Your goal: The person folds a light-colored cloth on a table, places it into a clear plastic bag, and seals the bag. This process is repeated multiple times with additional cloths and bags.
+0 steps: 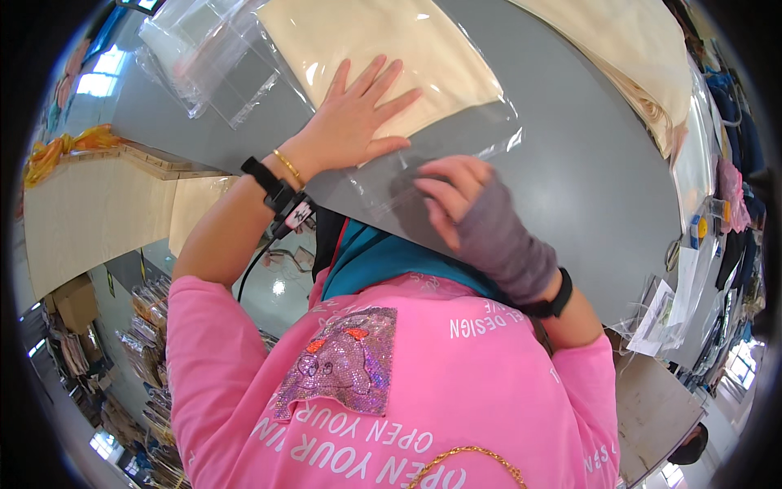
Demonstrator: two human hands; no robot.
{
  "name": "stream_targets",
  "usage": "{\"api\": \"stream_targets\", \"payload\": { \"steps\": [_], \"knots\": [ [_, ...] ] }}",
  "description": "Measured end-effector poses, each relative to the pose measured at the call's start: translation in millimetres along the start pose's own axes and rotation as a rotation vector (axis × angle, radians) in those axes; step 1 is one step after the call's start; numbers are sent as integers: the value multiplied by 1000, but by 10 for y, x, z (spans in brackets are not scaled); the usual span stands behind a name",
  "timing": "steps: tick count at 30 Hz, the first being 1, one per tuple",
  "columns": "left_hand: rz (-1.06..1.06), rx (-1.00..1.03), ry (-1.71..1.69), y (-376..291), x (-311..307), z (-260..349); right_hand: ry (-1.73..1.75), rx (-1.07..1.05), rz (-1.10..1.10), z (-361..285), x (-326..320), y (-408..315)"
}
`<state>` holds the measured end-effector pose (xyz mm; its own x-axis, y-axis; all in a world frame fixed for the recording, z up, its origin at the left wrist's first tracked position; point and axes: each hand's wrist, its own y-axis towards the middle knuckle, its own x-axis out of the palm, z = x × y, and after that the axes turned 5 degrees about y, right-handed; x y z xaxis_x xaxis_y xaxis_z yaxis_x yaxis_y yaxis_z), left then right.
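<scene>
A folded cream cloth (391, 43) lies inside a clear plastic bag (455, 131) on the grey tabletop (568, 177). My left hand (363, 116) presses flat on the bagged cloth, fingers spread. It wears a gold bangle and a black wrist strap with a cable. Just over the bag's near end is my right hand (461, 192), in a grey fingerless glove (507, 238). Its fingers are curled and blurred by motion. Whether they pinch the plastic cannot be made out.
Loose clear plastic bags (211, 67) lie at the far left of the tabletop. Layered cream cloth (617, 55) is piled at the far right. Scissors (672, 255) and papers (657, 318) sit along the right side. A wooden board (98, 214) stands left; another person's head (689, 445) shows lower right.
</scene>
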<state>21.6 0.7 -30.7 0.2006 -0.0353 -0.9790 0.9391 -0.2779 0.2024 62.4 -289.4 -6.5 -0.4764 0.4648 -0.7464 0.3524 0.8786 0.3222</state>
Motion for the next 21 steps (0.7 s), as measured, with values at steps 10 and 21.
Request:
{"api": "stream_targets", "payload": {
  "steps": [10,21],
  "knots": [
    [-8,-43,26,29,76,29,271,-70,-119,30,243,283],
    [-246,51,-88,-218,-254,-19,-746,1134,-394,20,-2382,-2071]
  ]
}}
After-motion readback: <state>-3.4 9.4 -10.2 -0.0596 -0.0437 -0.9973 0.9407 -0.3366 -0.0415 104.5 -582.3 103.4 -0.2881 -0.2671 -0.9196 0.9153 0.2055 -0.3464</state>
